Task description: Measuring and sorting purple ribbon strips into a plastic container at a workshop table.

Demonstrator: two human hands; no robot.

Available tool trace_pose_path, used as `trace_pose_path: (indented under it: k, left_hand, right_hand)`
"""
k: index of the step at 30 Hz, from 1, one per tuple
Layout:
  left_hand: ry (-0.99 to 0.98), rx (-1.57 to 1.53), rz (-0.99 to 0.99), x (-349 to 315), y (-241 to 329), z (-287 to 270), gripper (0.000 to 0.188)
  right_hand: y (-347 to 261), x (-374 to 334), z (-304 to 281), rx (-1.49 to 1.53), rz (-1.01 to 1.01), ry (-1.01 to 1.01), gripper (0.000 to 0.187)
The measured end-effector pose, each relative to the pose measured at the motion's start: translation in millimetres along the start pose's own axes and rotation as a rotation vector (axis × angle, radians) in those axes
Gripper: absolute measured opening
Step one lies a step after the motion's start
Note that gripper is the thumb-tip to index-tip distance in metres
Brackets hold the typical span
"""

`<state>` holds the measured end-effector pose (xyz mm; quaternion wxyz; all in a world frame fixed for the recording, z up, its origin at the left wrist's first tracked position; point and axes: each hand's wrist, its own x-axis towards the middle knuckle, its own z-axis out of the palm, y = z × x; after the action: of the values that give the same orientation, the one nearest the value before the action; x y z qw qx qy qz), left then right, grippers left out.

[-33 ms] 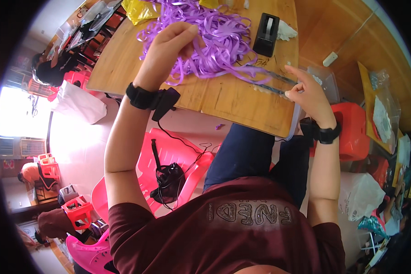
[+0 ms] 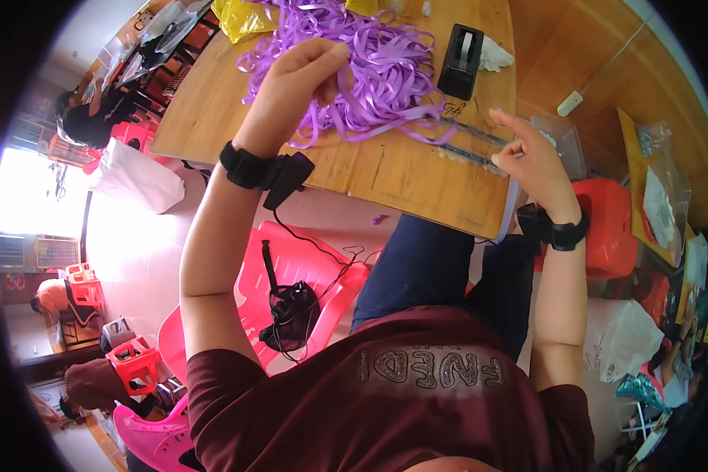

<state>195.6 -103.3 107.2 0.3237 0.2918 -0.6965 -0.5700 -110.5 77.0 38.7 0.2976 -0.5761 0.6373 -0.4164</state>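
My left hand [image 2: 303, 75] reaches over the near left side of a heap of purple ribbon [image 2: 377, 86] on the wooden table [image 2: 417, 181]. Its thumb and fingers are closed on a strand of this ribbon. At the right table edge is my right hand [image 2: 531, 161], with index finger stretched out and apart from the thumb; its other fingers are curled. Beside its fingertips run two narrow dark strips [image 2: 468, 156], pointing towards the heap; what they are I cannot make out. A loose loop of ribbon lies across their far-left ends.
A black tape dispenser [image 2: 460, 63] stands right of the heap, next to crumpled white material [image 2: 495, 55]. Yellow plastic [image 2: 244, 20] lies behind. A pink chair [image 2: 248, 275] with a black pouch [image 2: 291, 315] is at my left, a red stool [image 2: 606, 228] at my right. Other people sit far left.
The ribbon loop by the dark strips has drawn back slightly to the left, away from my right hand. Both hands stay almost where they were.
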Motion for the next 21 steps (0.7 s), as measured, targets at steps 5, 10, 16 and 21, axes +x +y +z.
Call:
trace_pose_path:
  k: [5,10,16,21]
  left_hand:
    - [-0.055,0.095,-0.009,-0.2,22.8,23.1,0.024]
    - [-0.223,0.084,0.021,4.6,43.3,42.4,0.026]
    - [-0.447,0.369,0.026,13.7,54.5,49.5,0.026]
    - [-0.468,0.331,-0.046,33.4,40.2,56.9,0.014]
  right_hand:
    - [-64.9,24.2,29.8,0.13,-0.127,-0.027,0.055]
    - [-95.9,35.5,59.0,0.317,-0.185,0.105,0.037]
    - [-81.2,34.2,40.5,0.597,-0.117,0.196,0.019]
    - [-64.9,18.7,26.6,0.365,-0.197,0.337,0.016]
